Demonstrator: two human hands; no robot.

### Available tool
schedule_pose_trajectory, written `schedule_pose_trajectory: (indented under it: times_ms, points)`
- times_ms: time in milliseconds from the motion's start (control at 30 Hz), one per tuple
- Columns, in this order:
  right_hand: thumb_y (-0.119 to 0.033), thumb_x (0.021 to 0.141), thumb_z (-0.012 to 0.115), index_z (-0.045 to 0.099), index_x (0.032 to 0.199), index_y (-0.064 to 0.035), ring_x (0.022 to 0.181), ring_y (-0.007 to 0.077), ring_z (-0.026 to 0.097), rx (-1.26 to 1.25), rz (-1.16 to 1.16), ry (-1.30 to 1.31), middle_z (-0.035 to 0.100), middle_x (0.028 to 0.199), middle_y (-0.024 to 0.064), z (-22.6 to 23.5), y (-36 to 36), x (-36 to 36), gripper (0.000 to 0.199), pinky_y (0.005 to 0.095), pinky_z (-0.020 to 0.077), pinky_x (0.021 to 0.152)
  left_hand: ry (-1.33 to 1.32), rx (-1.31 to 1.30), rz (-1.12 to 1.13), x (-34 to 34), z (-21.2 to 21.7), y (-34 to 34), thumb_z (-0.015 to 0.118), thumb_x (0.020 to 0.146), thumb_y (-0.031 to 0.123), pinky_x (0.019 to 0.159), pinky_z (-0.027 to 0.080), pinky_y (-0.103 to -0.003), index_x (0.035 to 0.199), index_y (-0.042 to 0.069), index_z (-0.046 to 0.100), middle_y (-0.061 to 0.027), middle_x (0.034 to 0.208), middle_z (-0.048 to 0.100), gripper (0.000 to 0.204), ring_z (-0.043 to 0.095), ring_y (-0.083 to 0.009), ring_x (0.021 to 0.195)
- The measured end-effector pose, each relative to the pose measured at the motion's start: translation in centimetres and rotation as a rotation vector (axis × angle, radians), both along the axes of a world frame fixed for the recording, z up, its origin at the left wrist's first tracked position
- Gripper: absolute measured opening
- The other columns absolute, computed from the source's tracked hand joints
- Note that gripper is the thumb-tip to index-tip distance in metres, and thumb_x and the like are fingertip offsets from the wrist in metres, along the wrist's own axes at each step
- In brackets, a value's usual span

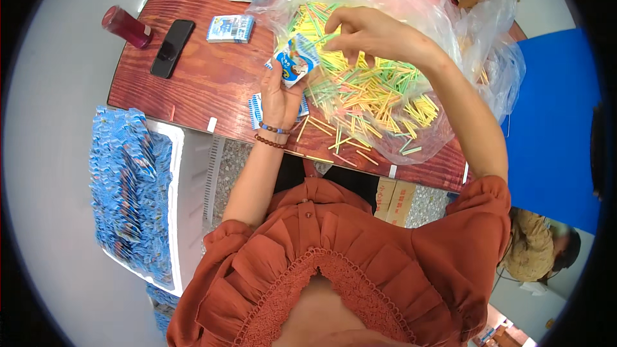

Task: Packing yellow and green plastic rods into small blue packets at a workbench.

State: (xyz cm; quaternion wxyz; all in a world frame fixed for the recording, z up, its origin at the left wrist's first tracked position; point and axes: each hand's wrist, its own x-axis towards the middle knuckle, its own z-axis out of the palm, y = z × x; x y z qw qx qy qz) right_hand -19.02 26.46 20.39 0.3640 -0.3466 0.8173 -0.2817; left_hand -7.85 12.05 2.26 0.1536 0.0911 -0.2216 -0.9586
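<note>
My left hand (281,99) is closed on a small blue-and-white packet (296,61), its thumb across the front. Close to the packet's upper right side is my right hand (363,35), its fingers curled but apart. I see nothing clearly held between them. Below that hand spreads a heap of short thin sticks (366,96), yellow, green and pink, on clear plastic. More blue-and-white packets (255,111) lie under my left wrist, partly hidden. Some loose sticks (344,144) are scattered by the near table edge.
A phone (172,48), a red bottle (127,26) and a small pack (230,28) sit at left on the wooden table (193,96). A white crate (175,205) full of blue packets stands lower left. A clear bag (498,51) bulges at right; a person (533,247) is beyond.
</note>
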Motion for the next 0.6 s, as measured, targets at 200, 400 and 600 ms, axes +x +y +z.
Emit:
schedule_pose_trajectory:
  times_ms: [200,400,600]
  points:
    - [-0.027,0.087,0.069,0.052,0.126,-0.0012,0.077,0.0154,0.062,-0.294,-0.145,0.332,0.064,0.097,0.0089,-4.5,-0.4,2.3,0.05,0.0294,0.0497,0.067,0.052,0.287,-0.049,-0.5,-0.9,0.1,0.054,0.099,0.033,0.091,0.051,-0.038,0.126,0.006,0.053,-0.0063,0.119,0.063,0.038,0.06,-0.0202,0.107]
    - [-0.025,0.084,0.073,0.054,0.121,0.0001,0.077,0.0158,0.063,-0.372,-0.273,0.358,0.066,0.097,0.0093,-7.7,-3.5,3.9,0.049,0.0296,0.05,0.072,0.087,0.207,0.016,-0.7,0.4,-1.4,0.056,0.098,0.028,0.093,0.05,-0.039,0.119,0.005,0.057,-0.0075,0.116,0.063,0.031,0.061,-0.0189,0.105]
    - [-0.026,0.082,0.071,0.067,0.092,0.0014,0.079,0.0239,0.069,-0.654,-0.312,0.0,0.07,0.084,0.0107,-12.1,-7.3,1.0,0.029,0.0351,0.0501,0.071,-0.066,0.032,0.161,0.5,1.0,-3.0,0.059,0.096,0.012,0.087,0.054,-0.035,0.114,0.004,0.059,-0.0084,0.108,0.068,0.02,0.066,-0.0177,0.096]
